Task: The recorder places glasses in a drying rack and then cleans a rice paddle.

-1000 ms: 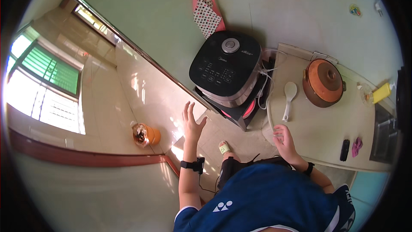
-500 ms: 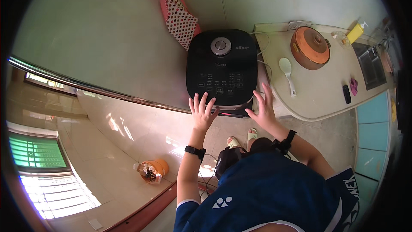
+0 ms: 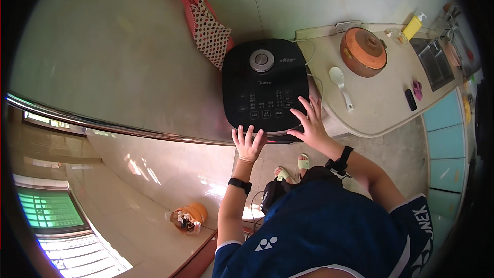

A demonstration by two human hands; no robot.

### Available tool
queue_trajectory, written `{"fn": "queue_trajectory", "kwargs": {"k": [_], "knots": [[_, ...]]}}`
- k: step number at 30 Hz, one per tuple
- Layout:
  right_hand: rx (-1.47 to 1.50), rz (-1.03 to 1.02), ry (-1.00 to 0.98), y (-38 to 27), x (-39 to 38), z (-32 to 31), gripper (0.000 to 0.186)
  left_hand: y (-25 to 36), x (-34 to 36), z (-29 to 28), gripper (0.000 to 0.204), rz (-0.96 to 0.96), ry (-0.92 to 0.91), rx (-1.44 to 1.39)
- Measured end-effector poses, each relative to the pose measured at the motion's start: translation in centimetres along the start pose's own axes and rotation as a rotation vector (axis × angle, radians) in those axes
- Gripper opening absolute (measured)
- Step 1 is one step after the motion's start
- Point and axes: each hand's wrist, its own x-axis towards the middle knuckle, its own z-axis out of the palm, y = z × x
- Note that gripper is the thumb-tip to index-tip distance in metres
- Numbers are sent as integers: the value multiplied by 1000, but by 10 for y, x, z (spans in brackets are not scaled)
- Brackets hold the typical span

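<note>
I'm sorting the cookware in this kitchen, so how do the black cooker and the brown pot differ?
The black cooker has a squarish top with rounded corners; the brown pot is round. The black cooker carries a flat button panel, while the brown pot has a lid knob. The left hand and right hand are at the black cooker's front; neither is near the brown pot. Both look closed on top.
</note>
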Motion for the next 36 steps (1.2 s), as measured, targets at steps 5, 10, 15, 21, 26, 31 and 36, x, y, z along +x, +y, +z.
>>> {"fn": "queue_trajectory", "kwargs": {"k": [5,10,15,21,26,31,36], "knots": [[68,-91,-28,1,10,-8,59,6,-15,3,63,57,-27,-35],[185,-152,86,2,15,-10,54,15,-18,-3,63,-129,82,-36],[260,-129,218,-16,80,-65,47,23,-16,0,59,-340,132,-38],[378,-55,393,-4,166,-83,36,22,-4,-10,52,-296,-124,-82],[532,35,338,20,211,-91,35,26,7,-34,45,-360,-226,-235],[471,49,423,17,202,-95,41,3,30,-52,42,-479,-218,-346],[390,163,523,24,160,-82,43,-44,86,-35,36,-784,-405,-471]]}}
